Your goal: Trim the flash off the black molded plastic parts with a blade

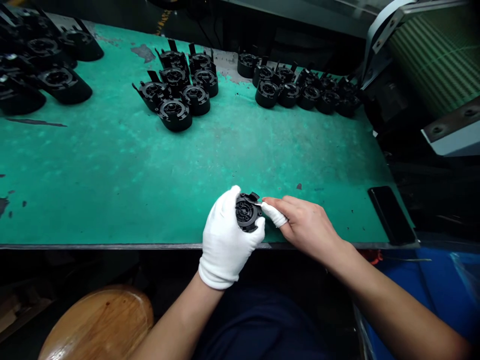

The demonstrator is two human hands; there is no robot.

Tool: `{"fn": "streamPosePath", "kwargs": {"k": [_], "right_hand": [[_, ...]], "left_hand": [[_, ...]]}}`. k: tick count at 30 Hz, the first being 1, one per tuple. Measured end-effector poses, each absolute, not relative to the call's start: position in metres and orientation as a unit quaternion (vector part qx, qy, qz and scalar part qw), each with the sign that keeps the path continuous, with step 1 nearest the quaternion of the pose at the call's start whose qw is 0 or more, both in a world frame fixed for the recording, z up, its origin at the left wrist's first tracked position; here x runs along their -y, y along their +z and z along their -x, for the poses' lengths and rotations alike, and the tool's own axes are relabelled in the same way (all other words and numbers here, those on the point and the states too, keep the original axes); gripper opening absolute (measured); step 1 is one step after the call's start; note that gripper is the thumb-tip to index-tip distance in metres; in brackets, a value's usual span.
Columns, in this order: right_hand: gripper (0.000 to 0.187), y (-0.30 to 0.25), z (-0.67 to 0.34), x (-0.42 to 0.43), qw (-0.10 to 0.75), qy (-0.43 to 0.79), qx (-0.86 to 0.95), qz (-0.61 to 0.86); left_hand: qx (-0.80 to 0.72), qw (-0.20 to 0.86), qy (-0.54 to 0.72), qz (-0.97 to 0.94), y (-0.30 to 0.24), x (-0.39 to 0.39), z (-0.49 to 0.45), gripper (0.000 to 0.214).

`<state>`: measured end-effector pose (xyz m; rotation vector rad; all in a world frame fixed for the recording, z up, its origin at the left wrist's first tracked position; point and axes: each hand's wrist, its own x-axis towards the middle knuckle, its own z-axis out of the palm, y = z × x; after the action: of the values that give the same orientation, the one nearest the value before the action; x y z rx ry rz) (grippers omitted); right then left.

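My left hand [228,235], in a white cloth glove, is wrapped round a round black plastic part [246,212] just above the table's front edge. Its ribbed face with circular openings is turned up, and a tab stands out at its far side. My right hand [300,220] is bare apart from a white cover on the thumb [275,214]. Thumb and forefinger are pinched together against the right rim of the part. A thin, pale tip shows between them there, too small to name.
Black round housings with upright prongs stand in groups at the back middle [175,114], back right [268,92] and far left [63,82] of the green tabletop [112,190]. A phone [392,212] lies at the right edge. Machine framing [453,125] overhangs at right; a wooden stool [101,325] stands below left.
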<state>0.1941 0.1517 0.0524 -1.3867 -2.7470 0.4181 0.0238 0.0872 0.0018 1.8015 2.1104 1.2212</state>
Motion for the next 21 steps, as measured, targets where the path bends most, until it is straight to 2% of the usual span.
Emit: {"fn": "streamPosePath", "kwargs": {"k": [3,9,15,21], "right_hand": [[0.035,0.055,-0.198,-0.151,0.010,0.144,0.889,0.435],[0.036,0.060,-0.191,-0.151,-0.029,0.081,0.890,0.449],[0.037,0.053,-0.182,-0.148,-0.013,0.064,0.871,0.487],[0.033,0.055,-0.206,-0.140,0.021,0.210,0.865,0.455]], "left_hand": [[-0.693,0.054,0.403,-0.596,0.001,-0.087,-0.023,0.070],[-0.695,0.047,0.407,-0.591,0.000,-0.087,-0.024,0.070],[-0.706,0.020,0.413,-0.575,-0.003,-0.089,-0.031,0.068],[-0.654,0.142,0.365,-0.647,0.014,-0.079,-0.002,0.077]]}}
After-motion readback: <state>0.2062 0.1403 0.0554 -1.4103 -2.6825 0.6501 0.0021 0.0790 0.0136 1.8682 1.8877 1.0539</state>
